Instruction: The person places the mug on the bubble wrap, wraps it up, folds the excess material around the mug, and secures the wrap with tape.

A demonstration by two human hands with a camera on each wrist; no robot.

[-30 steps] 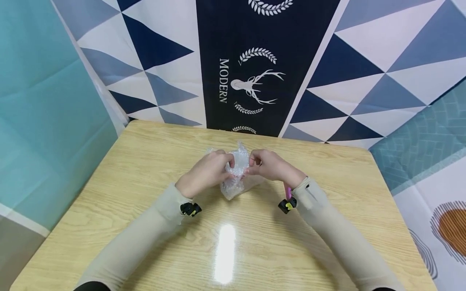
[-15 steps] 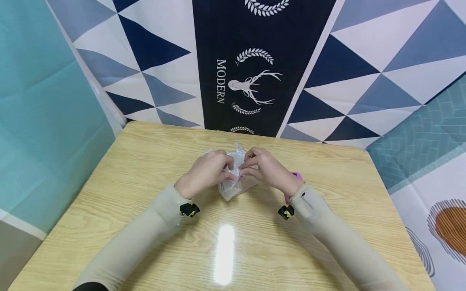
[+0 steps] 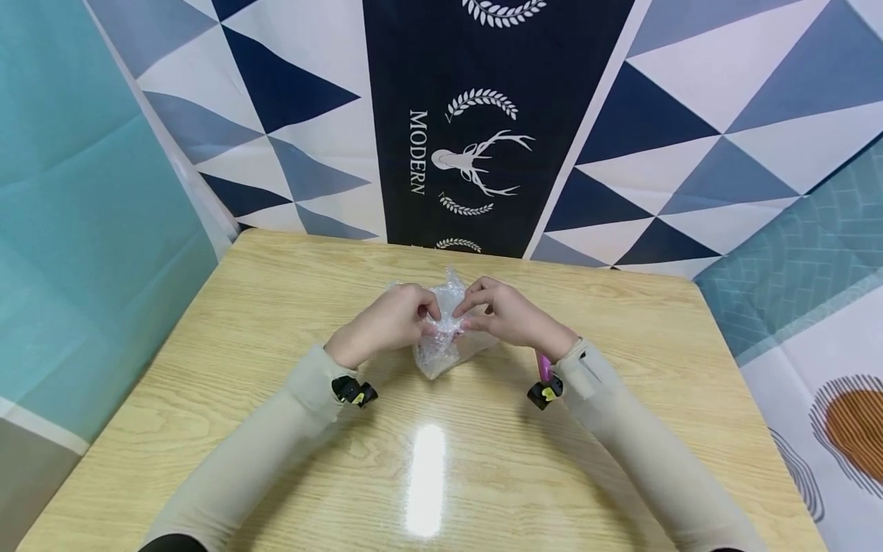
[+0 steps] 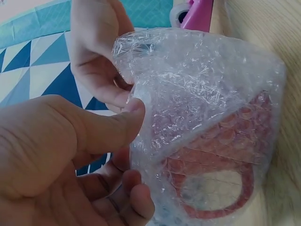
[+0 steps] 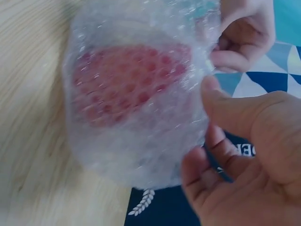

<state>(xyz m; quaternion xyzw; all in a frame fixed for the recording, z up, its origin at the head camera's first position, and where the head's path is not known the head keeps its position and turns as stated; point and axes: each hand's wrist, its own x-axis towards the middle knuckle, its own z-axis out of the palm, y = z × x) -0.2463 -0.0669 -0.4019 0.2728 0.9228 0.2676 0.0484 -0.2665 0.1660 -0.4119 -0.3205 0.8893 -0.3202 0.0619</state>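
Observation:
A red mug (image 4: 214,160) with a ring handle shows through clear bubble wrap (image 4: 207,61), which covers it on all visible sides. The bundle stands on the wooden table (image 3: 290,475), near its far side. My left hand (image 3: 386,326) pinches the wrap's gathered upper edge between thumb and fingers. Opposite it, my right hand (image 3: 507,313) pinches the same edge with thumb and forefinger. In the right wrist view, the mug's red body (image 5: 136,77) sits behind the bubbles, and the right thumb (image 5: 225,106) presses the wrap's rim.
A magenta tape dispenser (image 4: 197,16) with a roll of tape lies to the right of the bundle, mostly hidden by the right wrist in the head view. Patterned cloth (image 3: 310,115) hangs behind the table's far edge.
My right hand first reached left over the wrap, then drew back a little to the right. My left hand shifted slightly left. The wrap's top edge is now drawn between both hands.

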